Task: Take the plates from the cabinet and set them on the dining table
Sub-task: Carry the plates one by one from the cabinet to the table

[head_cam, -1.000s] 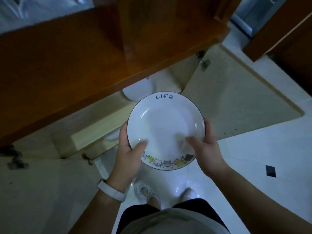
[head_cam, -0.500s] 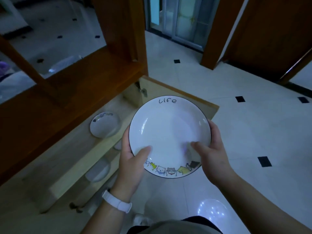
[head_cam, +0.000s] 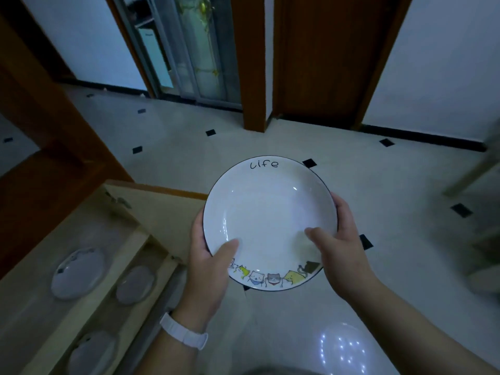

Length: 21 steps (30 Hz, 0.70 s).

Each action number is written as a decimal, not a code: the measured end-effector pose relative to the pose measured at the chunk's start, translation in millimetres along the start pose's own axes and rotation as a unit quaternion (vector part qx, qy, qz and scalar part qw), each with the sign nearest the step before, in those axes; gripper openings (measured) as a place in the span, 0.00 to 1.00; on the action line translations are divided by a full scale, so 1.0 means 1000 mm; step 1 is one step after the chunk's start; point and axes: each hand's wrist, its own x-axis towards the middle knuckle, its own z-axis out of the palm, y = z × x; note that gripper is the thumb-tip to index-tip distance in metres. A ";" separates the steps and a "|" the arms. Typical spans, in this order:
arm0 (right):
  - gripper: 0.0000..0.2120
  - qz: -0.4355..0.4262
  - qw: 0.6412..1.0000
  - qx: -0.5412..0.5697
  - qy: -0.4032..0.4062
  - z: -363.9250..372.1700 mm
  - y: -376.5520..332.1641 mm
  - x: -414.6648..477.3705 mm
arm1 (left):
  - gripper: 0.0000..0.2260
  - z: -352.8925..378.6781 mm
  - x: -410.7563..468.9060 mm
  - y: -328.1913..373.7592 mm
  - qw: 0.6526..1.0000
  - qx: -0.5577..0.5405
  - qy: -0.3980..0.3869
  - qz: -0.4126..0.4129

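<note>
I hold a white plate (head_cam: 267, 212) with a dark rim, the word "life" at its far edge and cartoon cats along its near edge. My left hand (head_cam: 208, 263) grips its left rim with the thumb on top. My right hand (head_cam: 338, 244) grips the right rim the same way. The plate is level, out over the tiled floor. At lower left the open cabinet (head_cam: 89, 269) shows pale shelves with three more plates: one on the upper shelf (head_cam: 78, 272), one beside it (head_cam: 135, 284) and one lower down (head_cam: 92, 353).
The cabinet's open door (head_cam: 162, 209) juts out just left of the plate. Brown wooden framing (head_cam: 54, 147) rises at left. Ahead are a wooden post (head_cam: 253, 77), a wooden door (head_cam: 324, 58) and a glass door (head_cam: 189, 44). Pale furniture (head_cam: 481, 185) stands at right.
The view has swung up and to the right, away from the cabinet toward the room. The plate stays in both hands and has come clear of the cabinet, now over the floor.
</note>
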 end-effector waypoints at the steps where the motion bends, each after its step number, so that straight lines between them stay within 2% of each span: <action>1: 0.28 -0.001 1.000 0.001 0.015 -0.014 -0.003 0.001 | 0.27 0.015 0.003 0.000 1.000 0.000 -0.015 -0.002; 12: 0.31 0.008 0.983 0.032 0.179 -0.121 -0.012 0.024 | 0.27 0.145 0.053 -0.011 0.983 -0.007 -0.183 -0.017; 21: 0.34 0.013 0.942 0.012 0.336 -0.169 -0.016 0.102 | 0.28 0.250 0.147 -0.032 0.948 -0.028 -0.312 -0.048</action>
